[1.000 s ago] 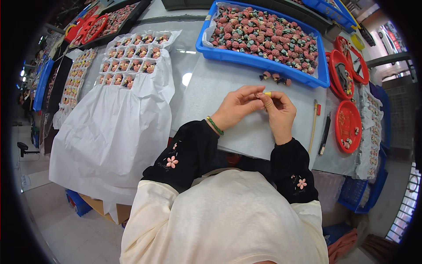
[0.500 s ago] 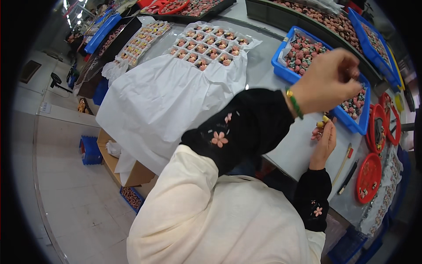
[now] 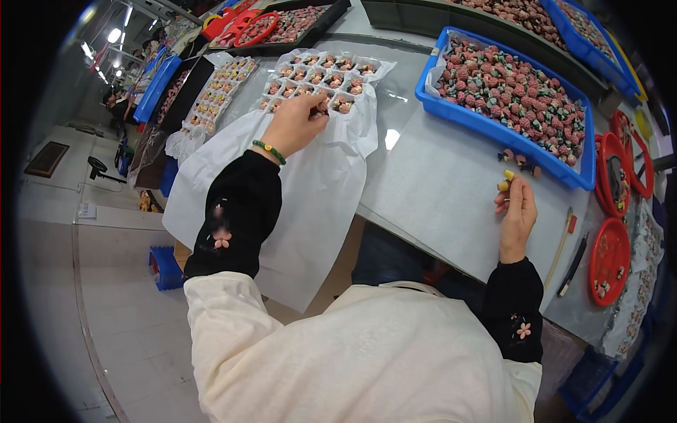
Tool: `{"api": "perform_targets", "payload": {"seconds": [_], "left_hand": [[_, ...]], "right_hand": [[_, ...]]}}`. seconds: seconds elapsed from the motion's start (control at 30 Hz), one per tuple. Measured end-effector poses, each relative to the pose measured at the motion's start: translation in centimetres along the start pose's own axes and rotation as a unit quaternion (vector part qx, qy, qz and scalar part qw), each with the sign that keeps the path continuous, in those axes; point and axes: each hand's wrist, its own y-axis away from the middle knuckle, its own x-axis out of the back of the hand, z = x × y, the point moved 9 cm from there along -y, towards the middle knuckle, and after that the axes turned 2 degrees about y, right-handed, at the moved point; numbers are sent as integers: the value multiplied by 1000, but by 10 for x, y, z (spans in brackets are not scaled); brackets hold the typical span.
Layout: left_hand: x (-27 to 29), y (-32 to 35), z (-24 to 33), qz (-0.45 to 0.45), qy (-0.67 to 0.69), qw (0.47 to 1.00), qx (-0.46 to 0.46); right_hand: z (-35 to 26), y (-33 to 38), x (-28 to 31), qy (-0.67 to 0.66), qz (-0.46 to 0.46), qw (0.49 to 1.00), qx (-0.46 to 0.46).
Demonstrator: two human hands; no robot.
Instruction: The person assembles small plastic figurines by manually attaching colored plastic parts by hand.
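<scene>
Most of the stock is still unsorted, by the look of it: your big blue bin (image 3: 509, 92) at the far right of the table (image 3: 437, 190) is heaped with small pink, red and green pieces, and more such bins stand behind it. Next down in size, the white sheet (image 3: 310, 204) hangs over the near edge on your left and carries the clear compartment tray (image 3: 319, 79), whose cells each seem to hold a piece already; you can judge that tray close to full, though your own hand covers its near middle cells, so I cannot tell whether any are bare there. Beyond it, further trays (image 3: 215, 92) of filled cells lie along the left side, which suggests a good share of work finished. Your left hand (image 3: 296, 127) is stretched out over the tray with its fingers curled down onto a cell near the front row; whether they pinch a piece or have let go is hidden. Your right hand (image 3: 518, 215) rests on the table near the bin, fingertips closed on a small yellow piece (image 3: 506, 180). Smallest of all, a few loose pieces (image 3: 518, 161) lie just beside that hand against the bin's wall, waiting.
</scene>
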Motion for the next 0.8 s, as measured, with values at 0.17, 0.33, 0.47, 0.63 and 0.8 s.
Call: {"api": "perform_targets", "payload": {"seconds": [0.17,0.33,0.47,0.63,0.8], "left_hand": [[-38,11,-6,-3,13,1000,10],[-48,24,-3,100,-140,981,-87],[-60,37,-1,70,-239,967,-57],[-74,39,-13,-28,-222,975,13],[-50,33,32,1,-278,961,7]], "right_hand": [[2,2,5,24,5,1000,0],[7,-3,0,69,15,997,23],[-28,-12,-6,259,27,954,148],[-57,-20,-22,490,40,800,344],[-31,-37,-29,604,-18,758,245]]}}
